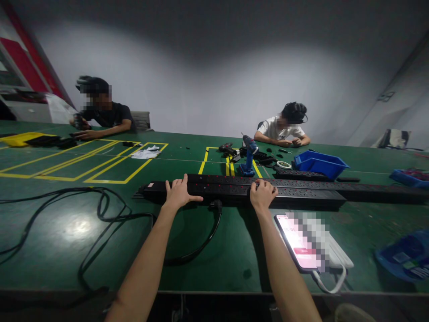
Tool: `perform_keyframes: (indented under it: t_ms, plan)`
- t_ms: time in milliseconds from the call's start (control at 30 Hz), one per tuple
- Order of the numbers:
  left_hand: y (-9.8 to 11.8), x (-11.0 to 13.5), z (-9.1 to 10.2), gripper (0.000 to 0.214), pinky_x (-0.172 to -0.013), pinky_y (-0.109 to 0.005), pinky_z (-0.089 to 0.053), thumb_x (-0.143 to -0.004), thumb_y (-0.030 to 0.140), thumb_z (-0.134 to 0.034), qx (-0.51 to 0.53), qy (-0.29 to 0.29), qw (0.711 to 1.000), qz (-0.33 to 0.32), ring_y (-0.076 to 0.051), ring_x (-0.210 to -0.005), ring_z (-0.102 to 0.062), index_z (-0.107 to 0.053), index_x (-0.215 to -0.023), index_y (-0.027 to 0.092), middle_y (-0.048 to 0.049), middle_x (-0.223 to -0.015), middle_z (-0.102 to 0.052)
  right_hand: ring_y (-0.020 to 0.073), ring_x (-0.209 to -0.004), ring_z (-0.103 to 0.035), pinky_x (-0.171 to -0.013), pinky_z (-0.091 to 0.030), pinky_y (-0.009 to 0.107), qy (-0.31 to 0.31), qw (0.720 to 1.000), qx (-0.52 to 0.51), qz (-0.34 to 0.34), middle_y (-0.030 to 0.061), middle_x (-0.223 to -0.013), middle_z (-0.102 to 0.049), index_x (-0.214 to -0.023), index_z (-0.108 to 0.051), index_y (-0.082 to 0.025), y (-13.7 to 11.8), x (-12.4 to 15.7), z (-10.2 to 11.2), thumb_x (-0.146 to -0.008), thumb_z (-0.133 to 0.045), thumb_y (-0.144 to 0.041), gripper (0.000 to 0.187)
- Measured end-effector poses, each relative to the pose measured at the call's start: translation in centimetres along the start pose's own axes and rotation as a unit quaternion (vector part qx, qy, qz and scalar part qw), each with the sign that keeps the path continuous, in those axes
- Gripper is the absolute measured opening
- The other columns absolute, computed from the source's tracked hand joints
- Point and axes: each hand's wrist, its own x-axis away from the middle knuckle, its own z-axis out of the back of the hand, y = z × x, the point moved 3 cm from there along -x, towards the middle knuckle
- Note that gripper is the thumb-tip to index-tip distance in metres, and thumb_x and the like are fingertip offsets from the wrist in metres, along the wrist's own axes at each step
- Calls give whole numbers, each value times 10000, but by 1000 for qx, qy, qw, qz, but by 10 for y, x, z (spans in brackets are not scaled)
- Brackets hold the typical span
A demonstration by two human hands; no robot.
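Note:
A long black power strip [231, 193] with rows of sockets and small red lights lies across the table in front of me. Toward its left end rests my left hand [178, 194], fingers spread over the top and thumb stretched along the near side. My right hand [263, 195] is bent over the strip farther right, its fingers curled on the top and far edge. Right behind it runs a second long black strip [375, 191], reaching farther to the right. Between my hands, a black plug [217, 205] on a thick cable [204, 243] sits at the strip's near side.
A blue cordless drill [248, 156] stands behind the strips, near a blue bin [320, 164]. Black cables [100, 201] loop on the left. A lit phone [298, 243] and white power bank [335, 250] lie at right. Two people [107, 114] sit across the table.

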Motion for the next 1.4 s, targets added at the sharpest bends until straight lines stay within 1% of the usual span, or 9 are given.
perform_keyframes:
  t_ms: [133, 433, 733, 833, 1000, 1100, 1200, 1300, 1400]
  plan:
    - [1, 1, 3, 1238, -1157, -629, -121, -592, 795, -673, -2, 16, 1000, 8, -429, -1363, -386, -234, -1548, 142, -251, -1421, -500, 275, -1094, -494, -1022, -215, 438, -11, 1000, 8, 6, 144, -1135, -626, -1042, -699, -173, 0, 2, -5, -924, -397, -315, 354]
    - [-2, -3, 5, 1242, -1150, -580, -188, -482, 854, -678, -3, 25, 999, 22, -424, -1313, -441, -341, -1489, 209, -204, -1361, -562, 290, -1074, -495, -987, -237, 438, 12, 1000, 14, 22, 142, -1105, -640, -1032, -703, -180, 3, 4, -13, -901, -432, -283, 318]
    - [-5, -5, 9, 1137, -1130, -562, -234, -471, 843, -689, 5, 22, 999, 26, -405, -1262, -492, -427, -1379, 211, -198, -1274, -607, 290, -1072, -504, -981, -244, 444, 27, 999, 9, 29, 140, -1106, -643, -1030, -700, -184, 2, 7, -15, -901, -445, -263, 296]
    - [-10, -7, 9, 1117, -1131, -587, -207, -460, 844, -693, 8, 19, 1000, 24, -412, -1250, -498, -447, -1353, 219, -191, -1260, -618, 291, -1076, -504, -984, -243, 447, 27, 999, 7, 33, 137, -1101, -645, -1027, -700, -186, -2, 9, -14, -903, -448, -262, 291]
    - [-27, -8, 9, 1095, -1140, -640, -134, -458, 834, -699, 11, 16, 999, 29, -426, -1270, -476, -471, -1341, 228, -183, -1264, -621, 289, -1080, -504, -989, -238, 450, 13, 998, 3, 57, 133, -1109, -643, -1030, -695, -193, -15, 17, -13, -910, -454, -265, 279]
    - [-36, -7, 12, 1050, -1115, -720, -64, -474, 831, -691, 12, 16, 999, 33, -442, -1288, -452, -502, -1325, 246, -174, -1285, -613, 288, -1084, -504, -995, -228, 458, 3, 997, 1, 72, 134, -1117, -641, -1040, -692, -200, -24, 22, -13, -928, -438, -266, 285]
    - [-42, -5, 16, 940, -1056, -800, -11, -504, 828, -674, 4, 3, 999, 42, -475, -1285, -437, -576, -1259, 278, -161, -1286, -615, 284, -1087, -503, -1000, -222, 458, -8, 996, -3, 85, 131, -1129, -639, -1049, -688, -207, -31, 26, -13, -938, -429, -266, 288]
    - [-46, -4, 19, 856, -1031, -825, 2, -509, 827, -670, -2, -12, 999, 48, -493, -1273, -434, -636, -1185, 302, -154, -1267, -622, 279, -1092, -501, -1006, -220, 452, -14, 995, -2, 95, 128, -1138, -638, -1057, -685, -210, -36, 30, -13, -943, -426, -259, 287]
    - [-48, -5, 21, 835, -1032, -825, -9, -508, 814, -682, -1, -16, 999, 50, -494, -1266, -432, -648, -1179, 318, -151, -1279, -614, 282, -1099, -497, -1008, -222, 453, -15, 995, 2, 100, 134, -1147, -635, -1064, -683, -207, -39, 32, -13, -943, -425, -252, 288]
